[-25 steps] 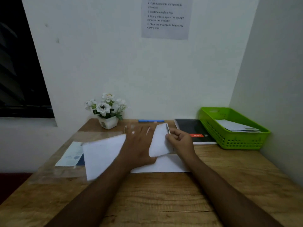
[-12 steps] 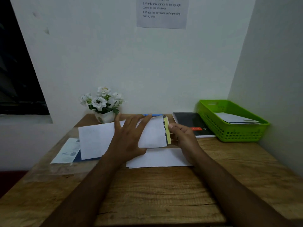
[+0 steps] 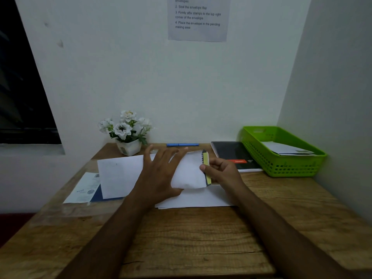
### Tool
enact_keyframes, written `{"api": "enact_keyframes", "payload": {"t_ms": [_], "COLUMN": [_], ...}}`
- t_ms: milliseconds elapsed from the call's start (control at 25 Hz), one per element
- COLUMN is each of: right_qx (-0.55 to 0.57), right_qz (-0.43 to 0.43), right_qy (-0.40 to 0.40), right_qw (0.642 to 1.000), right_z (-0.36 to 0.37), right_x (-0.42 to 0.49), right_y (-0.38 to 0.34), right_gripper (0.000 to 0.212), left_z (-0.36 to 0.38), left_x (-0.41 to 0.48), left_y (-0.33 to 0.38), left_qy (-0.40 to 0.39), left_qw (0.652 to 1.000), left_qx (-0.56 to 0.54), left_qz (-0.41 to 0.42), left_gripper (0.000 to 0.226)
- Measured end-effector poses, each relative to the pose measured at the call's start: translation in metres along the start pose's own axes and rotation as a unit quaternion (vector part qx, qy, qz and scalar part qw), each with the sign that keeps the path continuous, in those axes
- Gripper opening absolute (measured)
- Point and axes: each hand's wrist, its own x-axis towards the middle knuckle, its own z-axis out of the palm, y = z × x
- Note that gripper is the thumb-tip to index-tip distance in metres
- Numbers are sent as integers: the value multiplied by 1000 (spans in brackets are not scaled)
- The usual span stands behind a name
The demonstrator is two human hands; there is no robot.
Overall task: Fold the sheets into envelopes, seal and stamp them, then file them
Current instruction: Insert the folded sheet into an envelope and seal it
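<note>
Nearest the camera is the bare grained top of the brown wooden table point(image 3: 191, 238), with both forearms reaching forward over it. Beyond them a flat stack of white paper sheets point(image 3: 201, 200) lies on the wood, and the white paper envelope point(image 3: 189, 172) rests on top of that stack, between the two hands. The left hand point(image 3: 159, 174) lies flat on the envelope's left part, fingers straight and spread, pressing it down without gripping it. The right hand point(image 3: 223, 172) has its fingers curled and pinches the envelope's right end, the thumb on top just beside a narrow yellow strip point(image 3: 207, 168) that runs along the dark-edged flap. Left of the hands a single white sheet point(image 3: 120, 176) lies partly under the left hand and over something dark blue, with a pale printed leaflet point(image 3: 84, 190) beside it near the table's left edge. Farther back on the right are a black notebook with a red label point(image 3: 235, 156) and a bright green plastic mesh basket point(image 3: 281, 170) holding a few white envelopes point(image 3: 287, 149). Along the wall lie a blue pen point(image 3: 182, 144) and a small white pot of white flowers point(image 3: 127, 133). Above, a printed instruction sheet point(image 3: 198, 17) hangs on the pale wall.
</note>
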Motion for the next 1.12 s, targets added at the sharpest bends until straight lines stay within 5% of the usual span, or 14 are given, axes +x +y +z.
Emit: {"api": "enact_keyframes", "payload": {"t_ms": [480, 1120], "right_qx": [51, -36], "right_qz": [9, 13], "right_qy": [-56, 16], "right_qw": [997, 999], "right_z": [-1, -2], "right_x": [1, 4], "right_y": [-1, 4], "right_gripper": [20, 27], "left_z": [-1, -6], "left_x": [0, -1], "left_y": [-2, 6], "left_qy": [6, 45], "left_qw": [1000, 998], "left_qx": [-20, -27], "left_qz": [-2, 37], "left_gripper": [101, 93]}}
